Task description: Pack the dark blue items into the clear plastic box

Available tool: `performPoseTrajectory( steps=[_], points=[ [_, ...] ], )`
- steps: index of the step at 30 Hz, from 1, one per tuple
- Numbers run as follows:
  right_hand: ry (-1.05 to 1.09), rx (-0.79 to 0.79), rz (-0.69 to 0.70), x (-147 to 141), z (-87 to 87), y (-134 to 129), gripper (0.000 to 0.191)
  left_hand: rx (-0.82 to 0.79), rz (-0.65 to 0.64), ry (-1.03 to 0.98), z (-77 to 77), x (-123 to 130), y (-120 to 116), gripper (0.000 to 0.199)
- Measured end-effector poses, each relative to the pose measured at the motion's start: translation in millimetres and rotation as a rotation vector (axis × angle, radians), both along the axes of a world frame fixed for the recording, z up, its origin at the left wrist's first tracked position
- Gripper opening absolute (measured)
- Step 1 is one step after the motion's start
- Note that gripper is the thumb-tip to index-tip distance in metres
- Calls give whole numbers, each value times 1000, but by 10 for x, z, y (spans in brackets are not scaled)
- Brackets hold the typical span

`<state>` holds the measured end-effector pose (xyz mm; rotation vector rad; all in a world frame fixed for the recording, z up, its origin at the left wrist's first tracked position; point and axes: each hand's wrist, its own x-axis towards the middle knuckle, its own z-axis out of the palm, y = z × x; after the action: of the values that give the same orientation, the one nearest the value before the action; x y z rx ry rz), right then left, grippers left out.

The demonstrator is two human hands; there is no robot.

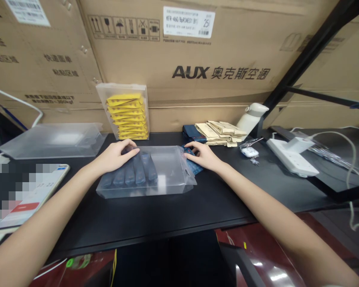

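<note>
A clear frosted plastic box (170, 161) lies on its side on the black table, its open end toward the right. Several dark blue packets (131, 171) stand in a row inside its left part. My left hand (118, 153) rests over the box's back left edge, thumb on top and fingers curled behind it, gripping it. At the open end, my right hand (202, 155) has its fingers closed on another blue patterned packet (194, 164), which lies partly by the box's mouth. The ends of the right fingers are partly hidden.
Behind stands an upright clear box of yellow packets (127, 115). Folded beige packets (221, 131) and a white bottle (251, 119) sit at the back right, near a power strip (293, 157). Another frosted box (54, 139) and a phone (32, 195) are on the left.
</note>
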<state>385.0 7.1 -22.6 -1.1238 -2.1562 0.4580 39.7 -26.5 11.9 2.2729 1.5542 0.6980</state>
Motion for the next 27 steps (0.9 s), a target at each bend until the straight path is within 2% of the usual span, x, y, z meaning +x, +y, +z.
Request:
performPoseTrajectory(
  steps=[27],
  points=[
    [-165, 76, 26, -6, 44, -43, 31, 1, -12, 5, 6, -5, 2, 40]
  ],
)
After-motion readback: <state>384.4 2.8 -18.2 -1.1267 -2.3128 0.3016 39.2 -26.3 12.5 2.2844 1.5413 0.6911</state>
